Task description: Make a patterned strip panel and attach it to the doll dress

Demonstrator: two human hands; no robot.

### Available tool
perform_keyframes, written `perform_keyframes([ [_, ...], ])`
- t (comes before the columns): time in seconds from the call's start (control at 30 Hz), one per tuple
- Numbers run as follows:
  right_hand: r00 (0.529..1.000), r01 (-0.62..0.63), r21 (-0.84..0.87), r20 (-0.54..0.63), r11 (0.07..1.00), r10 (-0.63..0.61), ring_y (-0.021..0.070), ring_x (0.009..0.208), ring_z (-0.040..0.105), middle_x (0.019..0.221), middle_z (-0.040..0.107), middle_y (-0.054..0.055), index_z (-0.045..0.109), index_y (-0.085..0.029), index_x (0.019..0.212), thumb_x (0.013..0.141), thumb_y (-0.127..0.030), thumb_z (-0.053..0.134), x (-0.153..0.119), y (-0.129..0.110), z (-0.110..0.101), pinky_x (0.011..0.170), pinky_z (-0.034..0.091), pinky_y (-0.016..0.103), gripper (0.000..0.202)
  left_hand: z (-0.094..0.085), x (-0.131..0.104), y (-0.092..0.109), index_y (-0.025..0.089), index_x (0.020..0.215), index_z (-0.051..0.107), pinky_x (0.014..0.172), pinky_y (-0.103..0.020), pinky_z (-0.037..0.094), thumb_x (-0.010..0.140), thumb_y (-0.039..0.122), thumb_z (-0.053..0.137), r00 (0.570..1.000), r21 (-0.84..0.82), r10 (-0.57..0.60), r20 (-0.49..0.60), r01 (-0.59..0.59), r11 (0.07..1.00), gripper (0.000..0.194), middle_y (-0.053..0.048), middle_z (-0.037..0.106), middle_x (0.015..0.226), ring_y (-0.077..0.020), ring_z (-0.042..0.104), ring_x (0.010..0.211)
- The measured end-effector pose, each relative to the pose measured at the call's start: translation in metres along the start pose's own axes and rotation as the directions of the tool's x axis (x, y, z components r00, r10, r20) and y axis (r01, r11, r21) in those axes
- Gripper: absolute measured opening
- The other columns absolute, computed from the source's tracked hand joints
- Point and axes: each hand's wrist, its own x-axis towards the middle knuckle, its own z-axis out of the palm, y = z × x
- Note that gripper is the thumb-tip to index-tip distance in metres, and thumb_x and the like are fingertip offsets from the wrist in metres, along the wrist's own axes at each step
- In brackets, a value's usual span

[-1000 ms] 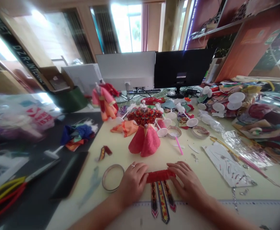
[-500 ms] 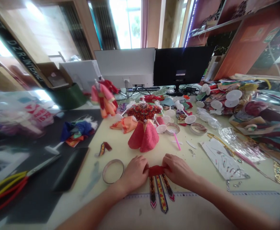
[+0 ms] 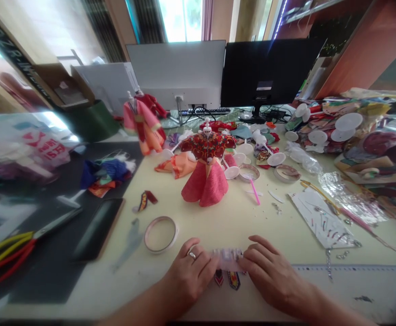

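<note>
Low in the middle, a small doll-dress trim piece (image 3: 227, 259) shows a pale, whitish band; patterned strips (image 3: 233, 280) with pointed ends poke out below it. My left hand (image 3: 189, 274), with a ring on one finger, is closed on the band's left end. At the other end, my right hand (image 3: 274, 269) pinches the band, its fingers bent. Beyond both hands stands a miniature dress (image 3: 205, 183) with a dark red patterned top and pink-red skirt panels. Left of my left hand lies a roll of tape (image 3: 145, 235).
A ruler (image 3: 340, 268) lies to the right. Farther right are a white card (image 3: 320, 217) and foil wrapping. On the dark mat at left are scissors (image 3: 31, 244) and a phone-like black slab (image 3: 99, 231). Two monitors (image 3: 272, 74) and heaped fabrics line the back.
The trim piece has turned: its red band showed before, now a pale one faces me, with only the strip tips out. My hands have come nearer, and the view has tilted down.
</note>
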Motion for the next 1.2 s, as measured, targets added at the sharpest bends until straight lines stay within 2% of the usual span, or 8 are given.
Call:
perform_keyframes([
  [0.13, 1.0, 0.002, -0.021, 0.012, 1.0, -0.002, 0.0164, 0.076, 0.054, 0.08, 0.06, 0.004, 0.058, -0.015, 0.094, 0.091, -0.005, 0.034, -0.008, -0.004, 0.002, 0.101, 0.034, 0.043, 0.026, 0.002, -0.005, 0.006, 0.009, 0.102, 0.059, 0.092, -0.045, 0.042, 0.087, 0.005, 0.038, 1.0, 0.009, -0.023, 0.012, 0.023, 1.0, 0.026, -0.006, 0.061, 0.076, -0.0177, 0.054, 0.074],
  [0.33, 0.999, -0.013, 0.002, -0.045, 1.0, 0.013, 0.015, 0.071, 0.052, 0.074, 0.059, 0.002, 0.059, -0.016, 0.088, 0.089, -0.004, 0.036, -0.007, -0.006, 0.0, 0.099, 0.036, 0.043, 0.026, 0.006, -0.008, 0.009, 0.012, 0.09, 0.06, 0.092, -0.043, 0.041, 0.086, 0.003, 0.037, 0.996, -0.043, -0.088, -0.022, 0.086, 0.995, 0.025, -0.004, 0.058, 0.071, -0.0165, 0.053, 0.072],
  [0.53, 0.992, -0.091, 0.151, -0.075, 0.984, 0.103, 0.0141, 0.068, 0.05, 0.073, 0.056, 0.001, 0.055, -0.018, 0.09, 0.083, -0.002, 0.047, 0.004, -0.007, -0.009, 0.093, 0.041, 0.043, 0.019, -0.007, 0.002, 0.006, 0.016, 0.09, 0.057, 0.094, -0.04, 0.042, 0.083, 0.003, 0.045, 0.965, -0.209, -0.242, -0.102, 0.217, 0.954, 0.019, -0.006, 0.064, 0.088, -0.0158, 0.057, 0.083],
  [0.7, 0.96, -0.181, 0.347, -0.141, 0.92, 0.242, 0.0155, 0.072, 0.051, 0.076, 0.054, 0.002, 0.052, -0.021, 0.085, 0.084, -0.006, 0.049, 0.025, -0.003, -0.021, 0.083, 0.047, 0.04, 0.015, -0.022, 0.018, -0.007, 0.019, 0.08, 0.055, 0.09, -0.038, 0.045, 0.081, 0.005, 0.049, 0.902, -0.45, -0.423, -0.088, 0.343, 0.824, 0.015, -0.001, 0.062, 0.075, -0.0142, 0.057, 0.074],
  [0.8, 0.922, -0.255, 0.474, -0.142, 0.843, 0.359, 0.0157, 0.071, 0.055, 0.077, 0.057, 0.004, 0.052, -0.021, 0.079, 0.086, -0.011, 0.049, 0.045, 0.0, -0.032, 0.066, 0.05, 0.03, 0.013, -0.035, 0.029, -0.016, 0.019, 0.076, 0.057, 0.076, -0.03, 0.049, 0.081, 0.01, 0.053, 0.837, -0.508, -0.547, -0.019, 0.463, 0.726, 0.011, 0.0, 0.061, 0.071, -0.0135, 0.057, 0.069],
  [0.87, 0.898, -0.299, 0.555, -0.111, 0.776, 0.425, 0.0148, 0.067, 0.057, 0.076, 0.059, 0.004, 0.053, -0.021, 0.076, 0.087, -0.014, 0.049, 0.059, 0.002, -0.04, 0.054, 0.046, 0.025, 0.013, -0.044, 0.037, -0.023, 0.019, 0.076, 0.058, 0.065, -0.024, 0.048, 0.081, 0.013, 0.056, 0.804, -0.529, -0.594, -0.017, 0.497, 0.688, 0.008, -0.001, 0.062, 0.074, -0.0129, 0.057, 0.068],
  [0.93, 0.885, -0.311, 0.61, -0.094, 0.729, 0.456, 0.0142, 0.065, 0.058, 0.074, 0.061, 0.003, 0.053, -0.021, 0.075, 0.088, -0.017, 0.05, 0.072, 0.005, -0.045, 0.047, 0.042, 0.023, 0.013, -0.052, 0.045, -0.031, 0.019, 0.078, 0.058, 0.061, -0.021, 0.046, 0.081, 0.014, 0.056, 0.784, -0.554, -0.621, -0.021, 0.508, 0.66, 0.007, 0.0, 0.062, 0.075, -0.012, 0.057, 0.067],
  [1.2, 0.789, -0.361, 0.526, -0.268, 0.77, 0.553, 0.0125, 0.061, 0.05, 0.068, 0.059, 0.0, 0.057, -0.02, 0.074, 0.082, -0.025, 0.057, 0.114, 0.033, -0.046, 0.052, 0.039, 0.025, 0.01, -0.058, 0.074, -0.065, 0.016, 0.082, 0.06, 0.075, -0.026, 0.046, 0.082, 0.02, 0.056, 0.708, -0.636, -0.695, -0.126, 0.48, 0.605, 0.005, -0.003, 0.061, 0.082, -0.0149, 0.058, 0.08],
])
